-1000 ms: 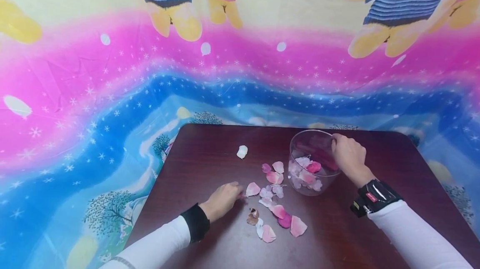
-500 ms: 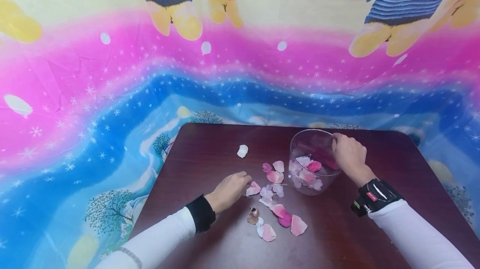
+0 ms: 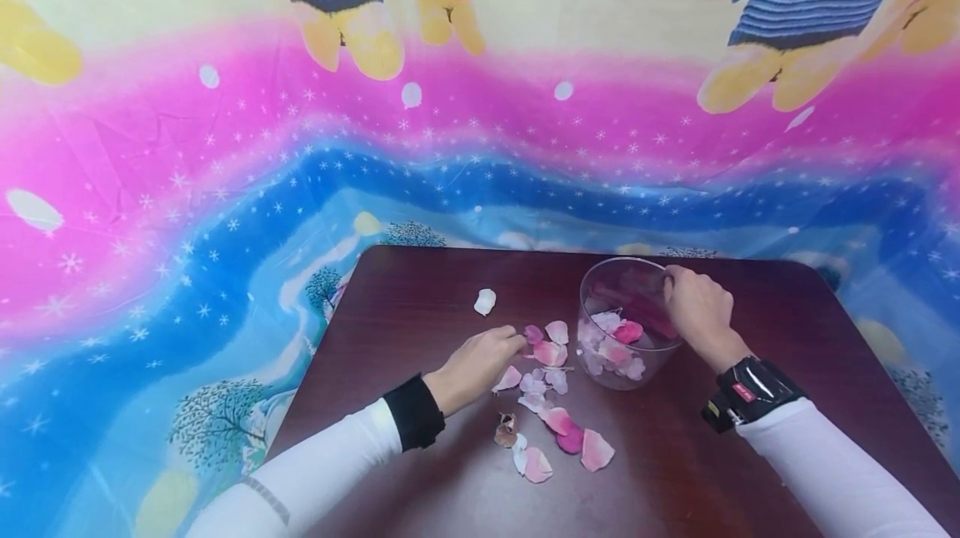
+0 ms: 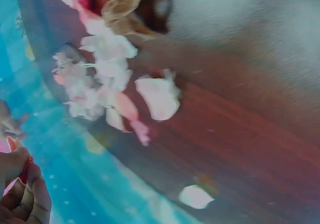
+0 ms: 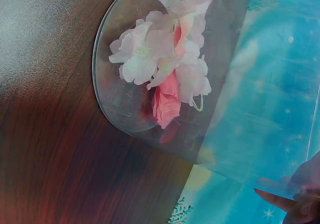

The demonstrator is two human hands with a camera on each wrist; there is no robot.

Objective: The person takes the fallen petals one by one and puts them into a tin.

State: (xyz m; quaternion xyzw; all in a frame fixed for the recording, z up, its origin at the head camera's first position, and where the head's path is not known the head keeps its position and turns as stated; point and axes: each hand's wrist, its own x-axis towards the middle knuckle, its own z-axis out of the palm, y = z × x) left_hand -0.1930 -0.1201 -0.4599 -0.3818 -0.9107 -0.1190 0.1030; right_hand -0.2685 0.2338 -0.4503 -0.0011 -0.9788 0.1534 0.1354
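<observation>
My left hand (image 3: 480,365) hovers over the loose petals left of the container. Between its thumb and fingers it pinches a red petal (image 4: 27,171), seen at the lower left of the left wrist view. My right hand (image 3: 697,309) grips the upper rim of a clear, round container (image 3: 654,365) at its right side. Inside lie pale pink and white blossoms (image 5: 142,54) and a deeper pink petal (image 5: 166,104). Just ahead of my left fingers are a magenta petal (image 3: 533,334) and a pink one (image 3: 551,354).
Several pink petals (image 3: 597,451), pale lilac blossoms (image 3: 533,383) and a brown, dried-looking piece (image 3: 506,434) are scattered over the middle of the dark wooden table (image 3: 697,480). A white petal (image 3: 485,301) lies farther back. Behind the table hangs a patterned cloth (image 3: 480,130).
My left hand has moved forward and right over the table, from beside the nearer pink petal to the magenta one, carrying the red petal. The right hand and the container have stayed put.
</observation>
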